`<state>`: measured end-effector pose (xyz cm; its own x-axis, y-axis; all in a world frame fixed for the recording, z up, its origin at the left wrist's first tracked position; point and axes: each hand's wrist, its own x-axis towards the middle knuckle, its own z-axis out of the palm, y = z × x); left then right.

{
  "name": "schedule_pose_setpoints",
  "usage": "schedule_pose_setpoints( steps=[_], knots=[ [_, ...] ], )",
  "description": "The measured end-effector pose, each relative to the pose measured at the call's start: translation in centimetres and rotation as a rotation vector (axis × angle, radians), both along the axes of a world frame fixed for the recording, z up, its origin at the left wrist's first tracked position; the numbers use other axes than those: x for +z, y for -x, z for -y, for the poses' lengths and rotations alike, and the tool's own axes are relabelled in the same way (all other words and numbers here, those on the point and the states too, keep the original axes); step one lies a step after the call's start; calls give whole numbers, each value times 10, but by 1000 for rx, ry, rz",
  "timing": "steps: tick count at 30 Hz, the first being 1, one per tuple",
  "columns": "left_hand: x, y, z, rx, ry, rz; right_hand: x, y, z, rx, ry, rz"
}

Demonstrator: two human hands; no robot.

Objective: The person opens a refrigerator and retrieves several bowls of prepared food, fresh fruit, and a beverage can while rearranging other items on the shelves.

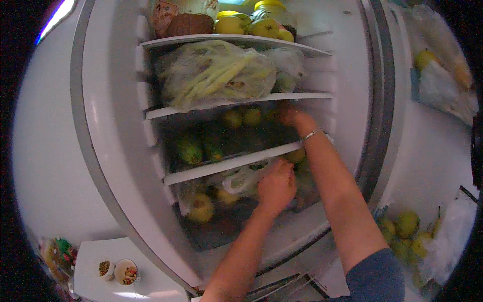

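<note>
An open refrigerator fills the middle of the view. My left hand (277,185) is curled at the lowest compartment, closed on the edge of a thin plastic bag (241,180). Round yellowish fruits (201,208) sit to the left of that hand, behind or inside clear plastic. My right hand (292,115) reaches deep into the right side of the shelf above; it is blurred and dim, and its fingers cannot be made out. Near it at the back are round yellow-green fruits (251,116). Green oblong vegetables (189,149) lie on the same shelf at the left.
Higher up, a large plastic bag of pale green vegetables (222,75) overhangs a white shelf edge (241,102). Yellow-green fruits (264,29) and jars with yellow lids (269,5) stand on top. Bagged pears (407,224) are at the right door. Two cups (127,268) stand on a white surface lower left.
</note>
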<state>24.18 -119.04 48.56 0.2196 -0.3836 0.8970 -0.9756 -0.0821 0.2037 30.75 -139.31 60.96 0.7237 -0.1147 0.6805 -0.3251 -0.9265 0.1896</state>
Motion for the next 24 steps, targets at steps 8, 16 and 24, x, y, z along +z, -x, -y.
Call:
schedule_pose_setpoints(
  steps=[8, 16, 24],
  knots=[
    [2, 1, 2, -34, 45, 6, -24, -57, 87, -246, 91, -47],
    [16, -5, 2, -5, -16, -183, 15, 28, -6, 229, -264, -81],
    [12, 5, -1, 31, 20, -165, -15, 174, -69, 611, -636, 251]
  ],
)
